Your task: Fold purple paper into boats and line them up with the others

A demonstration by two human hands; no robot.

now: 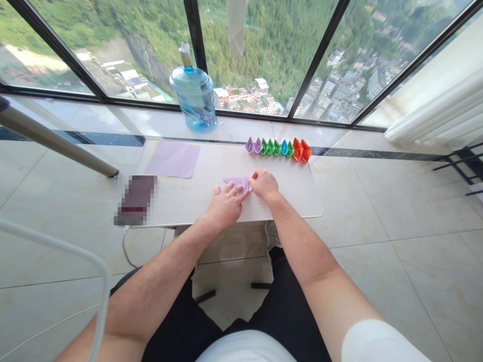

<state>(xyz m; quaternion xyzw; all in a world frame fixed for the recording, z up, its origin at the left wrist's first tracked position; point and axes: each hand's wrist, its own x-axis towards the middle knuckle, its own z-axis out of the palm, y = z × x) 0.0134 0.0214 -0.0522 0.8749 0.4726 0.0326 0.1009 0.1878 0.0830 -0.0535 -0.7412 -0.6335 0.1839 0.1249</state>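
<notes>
A piece of folded purple paper point(241, 183) lies on the low white table point(188, 198) in front of me. My left hand point(227, 203) rests on its near edge with the fingers spread. At the paper's right end, my right hand point(264, 184) pinches the corner between thumb and fingers. Part of the paper is hidden under both hands. Behind it stands a row of small folded paper boats point(277, 147) in purple, green, blue and orange.
Flat purple sheets point(173, 159) lie at the table's back left. A blurred-out phone-like object point(136, 200) with a cable sits at the left edge. Beyond the table, a blue water jug point(194, 95) stands by the window. A grey pole point(56, 138) slants in from the left.
</notes>
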